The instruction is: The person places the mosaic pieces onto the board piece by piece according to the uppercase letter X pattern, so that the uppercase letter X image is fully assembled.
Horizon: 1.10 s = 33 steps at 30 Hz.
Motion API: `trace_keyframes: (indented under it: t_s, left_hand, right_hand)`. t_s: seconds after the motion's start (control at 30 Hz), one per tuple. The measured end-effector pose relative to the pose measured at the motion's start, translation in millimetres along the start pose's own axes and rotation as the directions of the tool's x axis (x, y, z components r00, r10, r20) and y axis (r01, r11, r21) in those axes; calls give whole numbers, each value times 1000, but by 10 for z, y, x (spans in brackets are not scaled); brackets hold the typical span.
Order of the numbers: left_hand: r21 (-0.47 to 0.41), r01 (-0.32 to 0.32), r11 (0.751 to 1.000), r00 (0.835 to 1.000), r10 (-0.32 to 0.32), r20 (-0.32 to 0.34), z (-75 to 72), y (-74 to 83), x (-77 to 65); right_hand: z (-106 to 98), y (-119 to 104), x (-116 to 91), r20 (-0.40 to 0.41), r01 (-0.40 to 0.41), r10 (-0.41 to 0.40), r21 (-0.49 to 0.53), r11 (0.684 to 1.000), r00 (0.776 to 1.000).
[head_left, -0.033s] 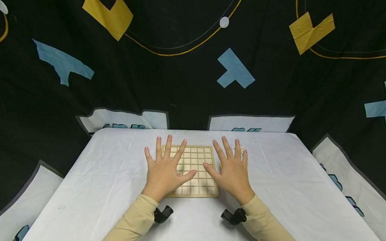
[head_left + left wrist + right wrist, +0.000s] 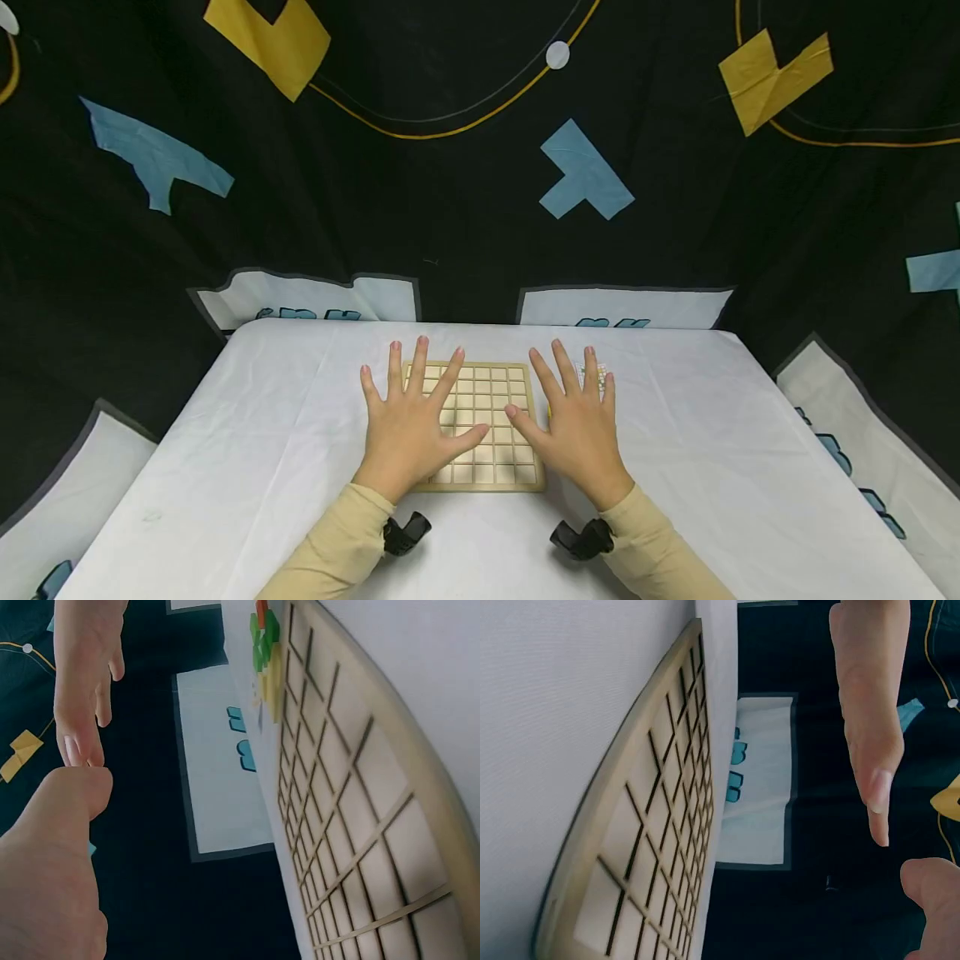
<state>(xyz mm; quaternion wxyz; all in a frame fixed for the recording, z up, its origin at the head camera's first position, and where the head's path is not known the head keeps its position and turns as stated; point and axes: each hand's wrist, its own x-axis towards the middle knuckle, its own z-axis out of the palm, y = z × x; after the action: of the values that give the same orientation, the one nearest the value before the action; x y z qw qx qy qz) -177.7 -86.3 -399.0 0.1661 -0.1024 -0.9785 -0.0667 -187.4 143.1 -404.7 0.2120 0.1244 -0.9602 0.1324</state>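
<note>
A pale wooden board with a grid of square cells lies flat on the white table. My left hand is held over the board's left side, palm down, fingers spread wide and holding nothing. Over the right edge is my right hand, also with spread fingers and nothing in it. The two thumbs point toward each other above the grid. Green pieces and yellow pieces sit beside the board in the left wrist view; in the head view the right hand mostly hides them.
A small printed card lies behind the right hand's fingers, partly covered. White cloth covers the table. Beyond its far edge hangs a black curtain with yellow and blue shapes. Each wrist wears a black strap mount.
</note>
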Motion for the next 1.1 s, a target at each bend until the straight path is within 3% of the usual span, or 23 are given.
trace_keyframes:
  t_s: [0.43, 0.8, 0.93, 1.1]
  left_hand:
    - [-26, 36, 999, 998, -35, 43, 89, -109, -57]
    - [-83, 49, 995, 998, -46, 44, 223, -400, -193]
    - [-123, 63, 990, 996, -54, 70, 308, -505, -269]
    - [-212, 99, 972, 987, -70, 142, 405, -598, -372]
  right_hand:
    - [14, 236, -56, 44, -35, 35, -5, 999, 998]
    - [26, 787, -160, 93, -115, 113, 13, 993, 989]
    - [56, 991, -218, 156, -167, 160, 30, 986, 975]
    - [132, 1156, -250, 261, -235, 219, 33, 971, 940]
